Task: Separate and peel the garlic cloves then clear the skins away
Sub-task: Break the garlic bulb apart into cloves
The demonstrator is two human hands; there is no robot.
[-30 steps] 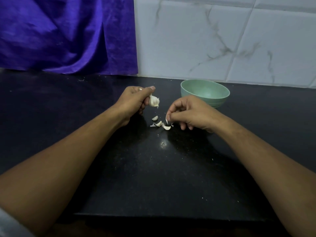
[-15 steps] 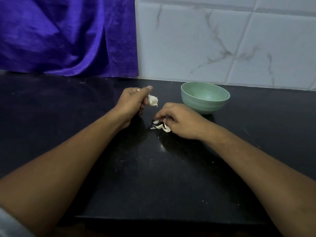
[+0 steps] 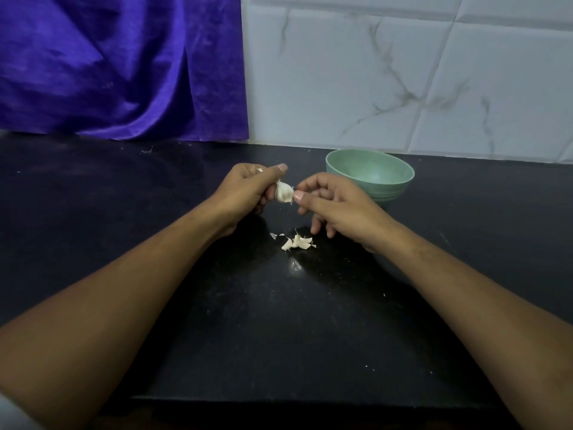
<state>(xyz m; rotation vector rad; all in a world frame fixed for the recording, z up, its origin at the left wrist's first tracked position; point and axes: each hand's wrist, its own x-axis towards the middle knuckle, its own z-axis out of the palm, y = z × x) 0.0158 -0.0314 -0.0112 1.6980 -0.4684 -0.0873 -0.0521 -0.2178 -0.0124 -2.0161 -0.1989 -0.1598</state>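
Garlic piece (image 3: pixel 283 192): off-white, papery skin frayed at its lower edge, raised above the black countertop (image 3: pixel 124 212). Left hand (image 3: pixel 248 190) grips it in curled fingers, hiding its left side. Right hand (image 3: pixel 338 206) pinches its right edge. Loose skins (image 3: pixel 296 242) lie below. Whether it is one clove or several is unclear. Green bowl (image 3: pixel 403 181) partly hidden behind the right hand.

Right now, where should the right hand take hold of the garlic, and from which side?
Pinch the garlic at its bare right end, coming from the right. The left hand wraps its left part, so only that end sticks out. It points toward the right hand, whose thumb seems to touch it.
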